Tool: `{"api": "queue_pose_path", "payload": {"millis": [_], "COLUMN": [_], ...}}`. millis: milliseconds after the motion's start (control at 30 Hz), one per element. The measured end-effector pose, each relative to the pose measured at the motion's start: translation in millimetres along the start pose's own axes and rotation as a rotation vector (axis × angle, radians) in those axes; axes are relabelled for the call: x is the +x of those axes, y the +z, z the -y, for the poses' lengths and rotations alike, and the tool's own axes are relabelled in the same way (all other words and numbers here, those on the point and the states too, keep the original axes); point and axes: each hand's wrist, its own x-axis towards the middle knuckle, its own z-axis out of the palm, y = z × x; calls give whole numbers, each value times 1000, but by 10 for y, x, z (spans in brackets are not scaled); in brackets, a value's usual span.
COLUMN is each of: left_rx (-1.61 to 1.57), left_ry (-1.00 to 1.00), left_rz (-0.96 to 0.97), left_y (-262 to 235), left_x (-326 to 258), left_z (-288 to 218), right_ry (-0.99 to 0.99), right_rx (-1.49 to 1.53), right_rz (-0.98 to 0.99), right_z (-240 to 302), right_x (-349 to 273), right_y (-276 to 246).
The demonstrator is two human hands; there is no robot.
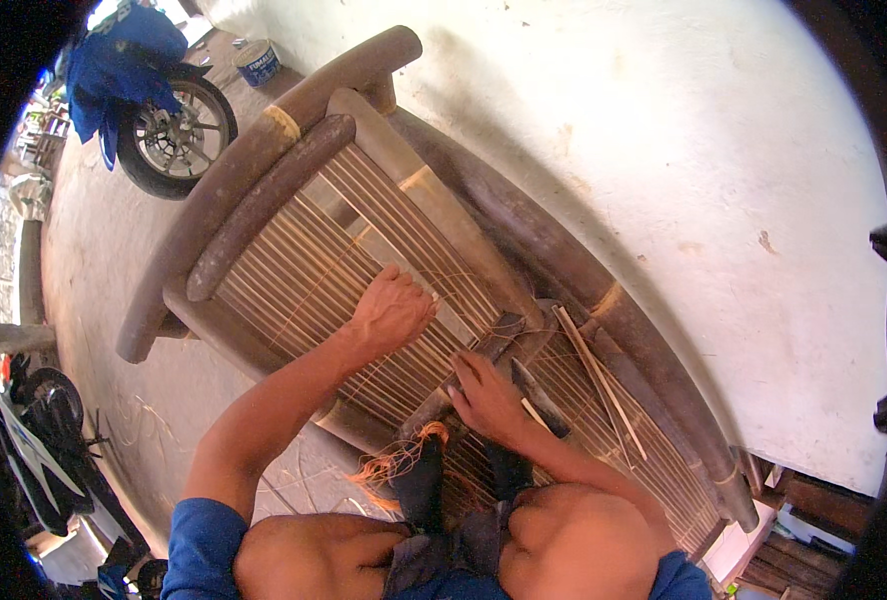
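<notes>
A long bamboo seat or bench frame [414,190] with rows of thin slats [294,240] lies under both hands. My left hand [394,308] is closed in a fist just above the slats of the upper panel; what its fingers hold is hidden. Thin orange strands [326,277] cross the slats around it. Lower and to the right, my right hand [489,398] lies by the dark crossbar [504,335], its fingers curled down; whether they grip anything is hidden. A frayed orange strand bundle [404,468] hangs near my dark-clad foot [424,485].
Loose pale strips [604,385] and a dark, blade-shaped piece [541,398] lie on the lower slats. A white wall [724,180] borders the frame on the right. At the far left stand a motorcycle wheel [179,135] under blue cloth and a blue tin [257,63].
</notes>
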Motion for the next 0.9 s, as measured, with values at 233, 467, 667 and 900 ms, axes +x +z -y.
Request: {"api": "queue_pose_path", "payload": {"millis": [233,467,667,900], "left_rx": [20,63,104,-103], "left_ry": [-38,-41,-35,-25], "left_rz": [-20,116,211,-72], "left_y": [23,19,-28,65], "left_x": [-13,42,53,0], "left_z": [-31,-73,-57,-12], "right_ry": [172,305,273,153], "right_rx": [191,389,407,100], "right_rz": [-93,37,97,216], "right_z": [-6,-165,-221,-185], "right_x": [528,604,632,504], "right_y": [268,205,123,-144]}}
